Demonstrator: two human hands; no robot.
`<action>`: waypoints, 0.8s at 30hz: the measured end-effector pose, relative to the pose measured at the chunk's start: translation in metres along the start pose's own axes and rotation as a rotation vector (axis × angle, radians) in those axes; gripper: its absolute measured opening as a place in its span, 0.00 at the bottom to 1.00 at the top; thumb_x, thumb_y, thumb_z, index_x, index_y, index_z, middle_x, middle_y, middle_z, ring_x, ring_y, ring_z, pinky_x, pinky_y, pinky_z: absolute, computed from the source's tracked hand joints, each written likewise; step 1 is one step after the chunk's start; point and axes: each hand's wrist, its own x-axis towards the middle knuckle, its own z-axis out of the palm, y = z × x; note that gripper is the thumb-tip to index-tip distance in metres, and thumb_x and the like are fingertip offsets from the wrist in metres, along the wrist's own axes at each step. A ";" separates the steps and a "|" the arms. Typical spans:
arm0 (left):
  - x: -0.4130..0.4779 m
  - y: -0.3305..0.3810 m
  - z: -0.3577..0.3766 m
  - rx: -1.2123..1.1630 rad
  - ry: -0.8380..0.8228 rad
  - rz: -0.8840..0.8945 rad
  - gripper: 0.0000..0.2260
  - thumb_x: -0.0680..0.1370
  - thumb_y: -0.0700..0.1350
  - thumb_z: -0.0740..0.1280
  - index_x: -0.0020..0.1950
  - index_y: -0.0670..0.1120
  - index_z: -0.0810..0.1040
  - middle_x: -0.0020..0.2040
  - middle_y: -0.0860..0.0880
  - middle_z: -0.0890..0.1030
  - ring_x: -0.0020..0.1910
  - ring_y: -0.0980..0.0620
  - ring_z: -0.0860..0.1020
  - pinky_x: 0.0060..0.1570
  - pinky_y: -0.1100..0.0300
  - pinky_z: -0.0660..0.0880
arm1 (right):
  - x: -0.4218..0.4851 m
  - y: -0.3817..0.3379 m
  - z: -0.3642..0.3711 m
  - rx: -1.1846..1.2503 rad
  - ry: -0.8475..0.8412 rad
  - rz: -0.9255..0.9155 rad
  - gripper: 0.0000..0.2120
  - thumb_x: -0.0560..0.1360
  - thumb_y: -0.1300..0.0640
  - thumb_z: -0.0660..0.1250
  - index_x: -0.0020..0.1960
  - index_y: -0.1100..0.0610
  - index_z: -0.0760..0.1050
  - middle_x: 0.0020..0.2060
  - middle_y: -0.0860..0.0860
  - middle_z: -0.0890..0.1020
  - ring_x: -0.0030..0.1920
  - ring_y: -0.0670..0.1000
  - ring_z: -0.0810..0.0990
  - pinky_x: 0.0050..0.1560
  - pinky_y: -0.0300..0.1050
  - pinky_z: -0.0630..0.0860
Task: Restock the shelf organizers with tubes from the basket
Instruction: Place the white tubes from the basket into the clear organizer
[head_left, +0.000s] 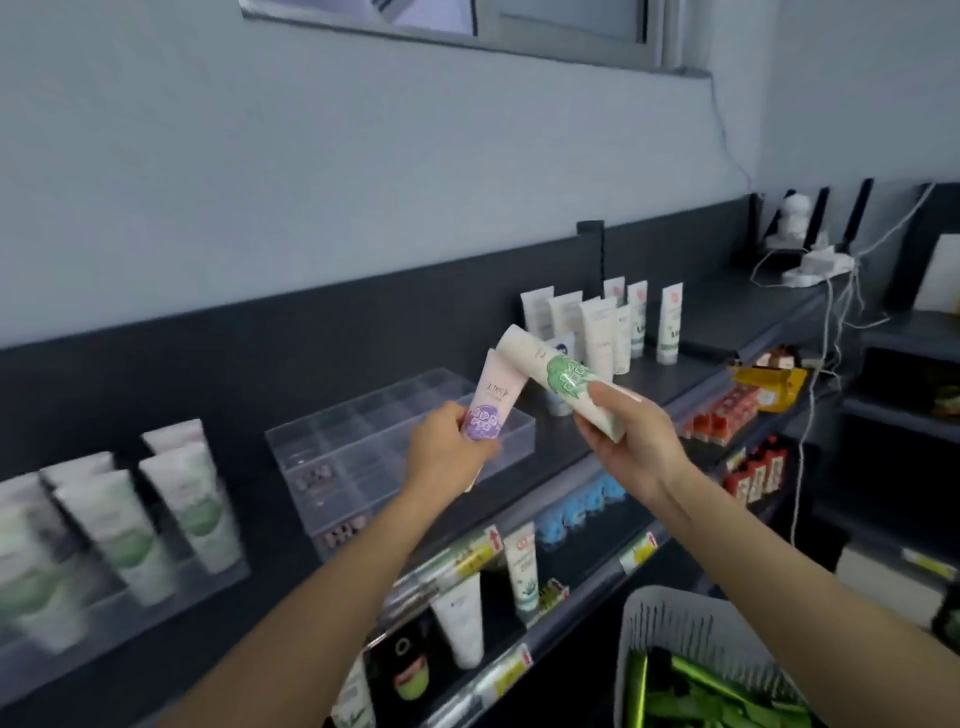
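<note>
My left hand (449, 449) grips a pale pink tube with a purple label (488, 408), held upright over the right end of a clear acrylic organizer (363, 441) whose compartments look empty. My right hand (631, 431) holds a white tube with a green label (556, 371), tilted up to the left so its top nearly touches the pink tube. A second clear organizer (119, 530) at the left holds several green-labelled tubes. The white slatted basket (670, 623) sits at the bottom right with green tubes inside.
Several white tubes (602, 327) stand loose on the dark top shelf behind my hands. Lower shelves carry tubes, blue items and red packs. A power strip and cables (815, 265) lie at the far right of the shelf top.
</note>
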 end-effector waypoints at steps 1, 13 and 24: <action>-0.001 -0.003 -0.017 0.006 0.040 -0.008 0.10 0.70 0.45 0.72 0.48 0.46 0.77 0.42 0.52 0.79 0.37 0.56 0.76 0.30 0.63 0.69 | 0.000 0.004 0.014 0.012 -0.015 0.007 0.09 0.73 0.66 0.68 0.53 0.64 0.77 0.52 0.58 0.82 0.49 0.54 0.82 0.43 0.40 0.82; -0.021 -0.065 -0.193 0.196 0.408 -0.071 0.10 0.72 0.47 0.71 0.50 0.47 0.74 0.46 0.51 0.79 0.41 0.54 0.77 0.34 0.61 0.72 | -0.002 0.087 0.172 0.002 -0.263 0.134 0.12 0.73 0.64 0.68 0.57 0.64 0.75 0.54 0.59 0.83 0.51 0.53 0.84 0.46 0.40 0.82; -0.054 -0.133 -0.345 0.147 0.633 -0.045 0.18 0.72 0.44 0.73 0.60 0.46 0.75 0.48 0.53 0.77 0.45 0.53 0.77 0.44 0.59 0.74 | -0.030 0.154 0.297 -0.133 -0.470 0.127 0.07 0.73 0.64 0.70 0.51 0.63 0.78 0.45 0.56 0.86 0.47 0.52 0.85 0.44 0.41 0.81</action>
